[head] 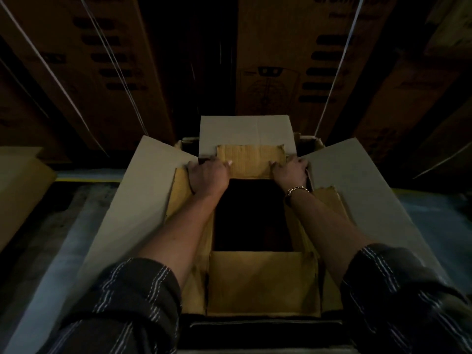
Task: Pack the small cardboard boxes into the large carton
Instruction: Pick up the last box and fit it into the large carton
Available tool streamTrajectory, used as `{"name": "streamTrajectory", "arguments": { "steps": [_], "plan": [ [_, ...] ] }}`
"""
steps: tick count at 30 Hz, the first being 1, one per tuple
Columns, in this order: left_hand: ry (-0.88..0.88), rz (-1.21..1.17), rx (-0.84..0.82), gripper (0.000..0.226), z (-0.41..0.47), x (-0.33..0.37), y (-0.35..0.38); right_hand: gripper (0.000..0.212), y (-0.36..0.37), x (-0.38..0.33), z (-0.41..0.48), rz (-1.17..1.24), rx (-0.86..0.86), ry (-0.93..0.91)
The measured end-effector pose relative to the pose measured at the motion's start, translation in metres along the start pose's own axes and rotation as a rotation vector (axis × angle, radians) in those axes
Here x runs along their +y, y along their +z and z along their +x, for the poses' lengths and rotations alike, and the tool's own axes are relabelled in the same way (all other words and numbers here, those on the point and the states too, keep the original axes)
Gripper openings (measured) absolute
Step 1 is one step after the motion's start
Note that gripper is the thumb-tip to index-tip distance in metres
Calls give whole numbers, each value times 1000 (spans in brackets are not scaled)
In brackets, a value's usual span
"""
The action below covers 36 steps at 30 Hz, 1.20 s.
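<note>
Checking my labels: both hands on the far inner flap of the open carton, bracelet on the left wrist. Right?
Not quite. The head view shows the bracelet on the right wrist. The rest holds: left hand and right hand rest on the far inner flap of the open carton.

Both arms reach forward from the lower edge of view toward twelve o'clock, bare from the elbow down, with dark striped sleeves rolled up near the elbows. The left hand (207,177) lies palm down at about eleven o'clock of centre, fingers spread and curled forward, the thumb pointing inward toward the other hand. The right hand (290,172) lies palm down at about one o'clock, fingers bent over forward. A metal chain bracelet (296,190) circles the right wrist. The hands are apart, level with each other.
</note>
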<state>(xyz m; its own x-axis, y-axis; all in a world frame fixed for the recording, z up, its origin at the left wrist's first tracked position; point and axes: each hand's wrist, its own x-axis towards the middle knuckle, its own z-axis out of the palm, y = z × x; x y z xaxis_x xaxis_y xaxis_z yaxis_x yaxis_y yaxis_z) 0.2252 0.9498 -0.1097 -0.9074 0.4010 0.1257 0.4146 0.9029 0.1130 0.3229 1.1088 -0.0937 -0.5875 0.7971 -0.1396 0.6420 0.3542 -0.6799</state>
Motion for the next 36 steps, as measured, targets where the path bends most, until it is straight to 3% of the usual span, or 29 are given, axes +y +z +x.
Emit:
{"name": "streamTrajectory", "arguments": {
  "steps": [2,5,7,9,11,12,15,18,20,22,24,28,32,36],
  "plan": [
    [-8,-56,40,55,-5,-3,-3,64,-8,0,-8,57,-69,-26],
    [1,-145,96,51,-14,-6,-7,69,-21,8,-31,-96,-17,-281],
    [55,-112,86,53,-17,-4,-11,42,-33,13,-46,-251,-7,-449],
    [98,-38,68,53,-22,-3,-15,17,-50,15,-55,-269,-302,-404],
    [127,22,38,55,-30,-3,-19,18,-65,18,-66,-296,-651,-328],
    [137,44,21,58,-35,-4,-22,20,-71,19,-72,-362,-740,-343],
    [158,39,-62,70,-68,-8,-35,30,-83,22,-94,-492,-855,-393],
    [236,29,-174,66,-123,-11,-56,38,-96,26,-120,-518,-971,-408],
    [295,-77,-459,62,-158,-19,-73,42,-107,30,-140,-546,-1001,-413],
    [267,-351,-821,66,-187,-30,-94,45,-118,38,-157,-573,-1036,-446],
    [330,-378,-972,74,-211,-38,-110,53,-124,50,-176,-604,-1082,-499],
    [518,-22,-982,85,-249,-44,-107,68,-112,79,-205,-864,-1050,-630],
    [431,-112,-1004,84,-259,-43,-96,72,-102,91,-205,-872,-1009,-615],
    [473,-90,-995,80,-253,-40,-100,78,-100,90,-200,-868,-1019,-598]
  ]
}}
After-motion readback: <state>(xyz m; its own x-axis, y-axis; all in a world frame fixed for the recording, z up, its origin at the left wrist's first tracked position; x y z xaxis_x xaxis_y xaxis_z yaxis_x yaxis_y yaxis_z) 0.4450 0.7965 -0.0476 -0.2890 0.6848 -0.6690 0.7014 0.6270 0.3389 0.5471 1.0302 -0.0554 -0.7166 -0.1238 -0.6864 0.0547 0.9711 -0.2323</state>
